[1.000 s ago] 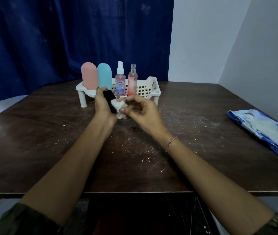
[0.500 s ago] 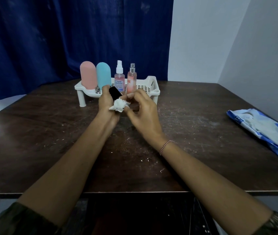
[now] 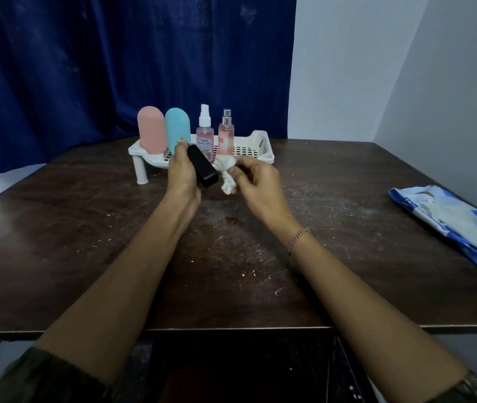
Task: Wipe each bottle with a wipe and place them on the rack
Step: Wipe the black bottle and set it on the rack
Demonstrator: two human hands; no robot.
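The left hand's point(image 3: 183, 177) fingers curled round the black bottle point(image 3: 202, 169) (tilted, upper end toward 11 o'clock). At its 3 o'clock, the right hand point(image 3: 259, 186) pinched a crumpled wipe point(image 3: 227, 175). The rack point(image 3: 262, 145), bearing four upright bottles point(image 3: 150, 129), stood at 12 o'clock.

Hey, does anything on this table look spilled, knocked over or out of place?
Nothing is spilled or toppled. The only untidy thing is the dark table: pale flecks and scuff marks are scattered across its middle. The four bottles in the rack stand upright.
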